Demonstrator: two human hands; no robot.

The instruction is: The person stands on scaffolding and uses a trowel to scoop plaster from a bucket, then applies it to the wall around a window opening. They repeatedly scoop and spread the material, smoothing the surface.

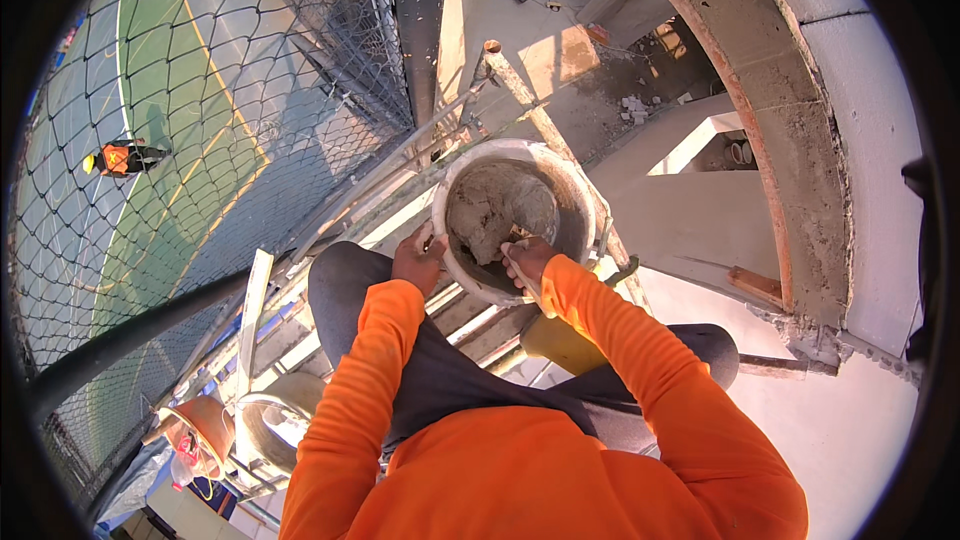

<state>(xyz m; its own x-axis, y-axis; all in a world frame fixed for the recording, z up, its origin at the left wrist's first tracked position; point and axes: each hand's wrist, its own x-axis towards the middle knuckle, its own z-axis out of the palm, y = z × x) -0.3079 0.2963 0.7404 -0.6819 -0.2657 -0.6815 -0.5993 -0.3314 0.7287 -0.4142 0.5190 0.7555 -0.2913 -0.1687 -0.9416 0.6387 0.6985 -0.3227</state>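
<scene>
A round, pale-rimmed bucket (577, 180) stands in front of my bent knees. Grey wet mortar (485, 210) lies inside it, heaped on the left and lower at the bottom. My left hand (418, 258) grips the near left of the rim, its fingers curled over the edge. At the near right side, my right hand (530, 265) reaches in over the rim, closed around a pale-handled tool (522, 278). The tool's working end is hidden by the hand and the mortar, so I cannot tell its exact kind.
Scaffold poles (535, 105) and planks surround the bucket. Black netting (200, 140) hangs at left; beyond it, far below, a person (122, 158) in an orange vest is on a court. A curved concrete edge (790, 130) rises at right. An orange bucket (200, 435) hangs lower left.
</scene>
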